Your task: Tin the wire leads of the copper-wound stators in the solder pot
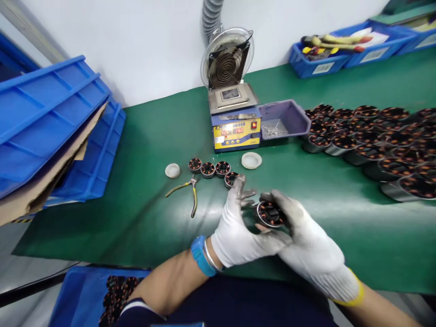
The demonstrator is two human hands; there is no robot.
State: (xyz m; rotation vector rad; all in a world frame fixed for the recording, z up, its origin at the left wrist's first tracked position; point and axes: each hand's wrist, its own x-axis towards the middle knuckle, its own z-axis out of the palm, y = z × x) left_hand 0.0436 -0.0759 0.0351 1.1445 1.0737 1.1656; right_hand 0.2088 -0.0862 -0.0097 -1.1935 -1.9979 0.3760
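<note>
Both gloved hands meet over the near middle of the green counter (143,136). The right hand (306,240) grips a copper-wound motor stator (270,213) at its rim; the left hand (238,227) cups it from the left, fingers spread. Just beyond lie four more stators (207,169), with yellow-handled side cutters (190,188) to their left and a solder pot (235,116) farther back.

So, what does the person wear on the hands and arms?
Both the left hand and the right hand wear white knit gloves with grey, soiled fingers. The right glove has a yellow cuff edge. The left wrist carries a blue band and a silver bangle. The forearms are bare.
</note>
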